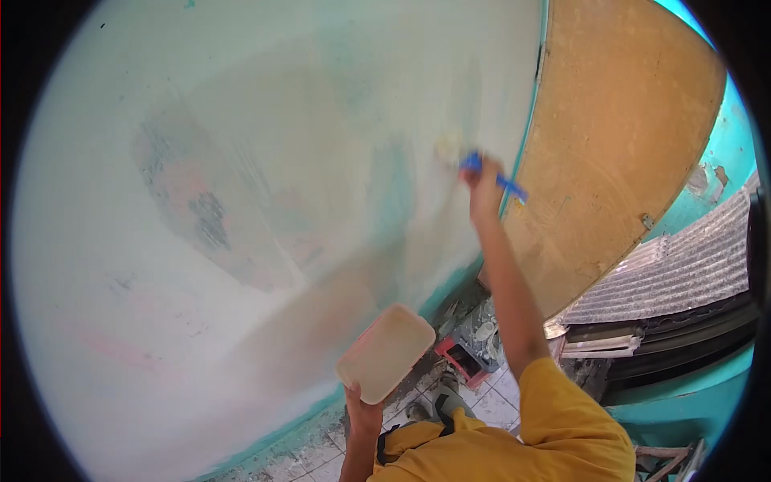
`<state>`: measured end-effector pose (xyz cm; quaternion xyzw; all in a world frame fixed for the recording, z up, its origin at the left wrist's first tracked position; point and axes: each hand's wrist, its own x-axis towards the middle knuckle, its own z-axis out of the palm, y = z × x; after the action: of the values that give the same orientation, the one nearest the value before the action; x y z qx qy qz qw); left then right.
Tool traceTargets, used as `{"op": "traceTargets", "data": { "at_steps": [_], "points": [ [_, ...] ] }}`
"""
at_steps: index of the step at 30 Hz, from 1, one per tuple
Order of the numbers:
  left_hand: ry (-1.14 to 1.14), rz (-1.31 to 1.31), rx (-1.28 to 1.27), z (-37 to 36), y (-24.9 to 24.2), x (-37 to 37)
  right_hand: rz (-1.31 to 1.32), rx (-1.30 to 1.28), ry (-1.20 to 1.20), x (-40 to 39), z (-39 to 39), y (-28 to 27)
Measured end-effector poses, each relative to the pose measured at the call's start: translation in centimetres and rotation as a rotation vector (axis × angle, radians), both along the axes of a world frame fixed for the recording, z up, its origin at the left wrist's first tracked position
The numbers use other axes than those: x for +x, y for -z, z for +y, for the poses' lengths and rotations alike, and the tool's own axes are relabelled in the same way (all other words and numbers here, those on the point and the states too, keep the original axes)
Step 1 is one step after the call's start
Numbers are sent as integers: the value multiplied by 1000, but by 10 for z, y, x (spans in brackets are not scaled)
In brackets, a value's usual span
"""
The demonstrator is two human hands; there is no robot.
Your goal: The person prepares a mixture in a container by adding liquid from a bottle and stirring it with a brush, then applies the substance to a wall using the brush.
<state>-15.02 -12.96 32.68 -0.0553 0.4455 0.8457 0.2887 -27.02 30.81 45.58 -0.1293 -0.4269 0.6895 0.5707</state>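
My right hand (483,181) is closed round the blue handle of a paintbrush (514,189), its pale bristles at the wall and blurred. The wall (281,96) is whitish, with teal streaks and pinkish and grey patches showing through. Lower down, my left hand (364,411) grips the near edge of a shallow rectangular tub (387,353) with a pale rim. Pale liquid or paint seems to fill the tub, which is held away from the wall's lower edge.
An orange-brown wooden panel (610,120) stands right of the wall. Below are a red-framed box (463,361) and debris on the tiled floor (494,406), near my feet. Corrugated sheeting (675,273) lies at the right, above a teal surface (683,402).
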Motion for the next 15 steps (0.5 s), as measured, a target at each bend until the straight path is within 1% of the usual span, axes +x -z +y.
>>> {"op": "traceTargets", "data": {
  "at_steps": [1,2,3,4,6,8,10,12,13,14,15],
  "points": [
    [0,15,8,0,3,1,-26,-81,-7,1,-2,52],
    [0,30,13,-1,5,3,-116,-151,-8,10,-15,86],
    [-4,29,13,-2,4,4,-206,-222,-9,18,-26,104],
    [8,42,16,-2,2,3,-204,-221,-14,24,-29,108],
    [19,63,16,-3,3,2,-374,-222,36,31,-30,111],
    [-10,53,9,-5,10,4,-352,-43,39,24,-19,71],
    [-14,47,8,-5,6,7,-356,137,99,10,-13,3],
    [-25,45,6,-5,3,6,-257,200,68,5,-15,-83],
    [-20,41,7,-5,2,6,-204,219,41,6,-16,-113],
    [-15,34,7,-4,2,7,-207,215,41,12,-21,-134],
    [-15,32,5,-3,1,6,-97,225,22,17,-24,-151]
  ]
}}
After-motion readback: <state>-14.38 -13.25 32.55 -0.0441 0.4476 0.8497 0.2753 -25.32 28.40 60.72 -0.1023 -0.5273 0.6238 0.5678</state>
